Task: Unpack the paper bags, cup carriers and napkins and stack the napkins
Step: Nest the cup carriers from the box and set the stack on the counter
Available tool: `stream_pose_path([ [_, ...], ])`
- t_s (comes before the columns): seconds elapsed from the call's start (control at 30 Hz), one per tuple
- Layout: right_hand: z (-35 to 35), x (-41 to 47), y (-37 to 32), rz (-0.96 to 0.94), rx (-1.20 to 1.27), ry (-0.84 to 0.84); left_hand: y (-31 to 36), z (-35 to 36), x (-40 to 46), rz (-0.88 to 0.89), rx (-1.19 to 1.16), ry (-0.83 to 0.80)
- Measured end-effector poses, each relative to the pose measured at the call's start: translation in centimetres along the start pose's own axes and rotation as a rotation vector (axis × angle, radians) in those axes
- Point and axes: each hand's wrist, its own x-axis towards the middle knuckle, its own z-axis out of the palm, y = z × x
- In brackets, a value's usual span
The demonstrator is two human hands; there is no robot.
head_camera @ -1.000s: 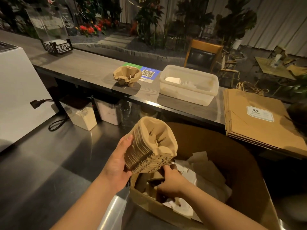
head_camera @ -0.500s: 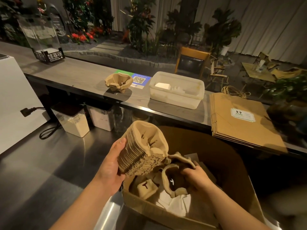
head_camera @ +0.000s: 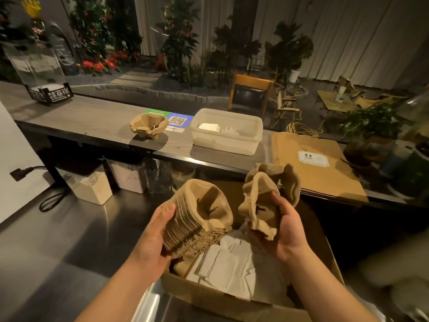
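My left hand grips a thick nested stack of brown pulp cup carriers above the left corner of an open cardboard box. My right hand holds a smaller bunch of cup carriers lifted above the box. White napkins lie loose inside the box. A few more cup carriers sit on the grey counter. A flat stack of brown paper bags lies on the counter at the right.
A translucent plastic tub stands on the counter beside a QR code sign. Lidded storage containers sit under the counter on the steel worktop. A black-based acrylic stand is far left. Potted plants crowd the right.
My right hand has come up out of the box with a bunch of cup carriers, uncovering the napkins. The left hand keeps its stack at about the same place.
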Motion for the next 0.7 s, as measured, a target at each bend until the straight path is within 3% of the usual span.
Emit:
stream_pose_path([
  [0.33,3.6,-1.4,-0.6,-0.154,-0.385,-0.078,-1.1,1.3,-0.2,-0.024,-0.052,-0.045],
  [0.7,5.1,-2.2,-1.6,-0.102,-0.437,-0.085,-1.0,2.6,-0.9,-0.088,-0.178,0.041],
])
